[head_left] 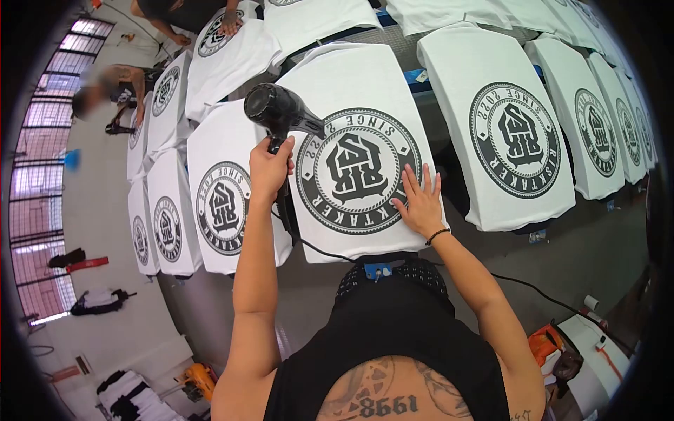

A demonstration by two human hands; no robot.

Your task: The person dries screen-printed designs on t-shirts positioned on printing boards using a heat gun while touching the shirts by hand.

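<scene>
My left hand (pixel 270 168) is wrapped round the handle of a black hair dryer (pixel 277 109). Its nozzle points right, over the upper left of a round black print (pixel 358 170) on a white T-shirt (pixel 351 70). The shirt lies stretched over a flat board in front of me. On the print's right side my right hand (pixel 423 205) rests flat, fingers spread, a dark band round the wrist. From the dryer a black cord (pixel 316 249) runs down past the board's near end, which has a blue clamp (pixel 378 271).
More white shirts with the same print lie on boards to the right (pixel 516 140) and left (pixel 223 203). Across the row, one co-worker's hand (pixel 230 23) touches a shirt; another person holds a dark dryer (pixel 121 126). A white table (pixel 590 358) stands at lower right.
</scene>
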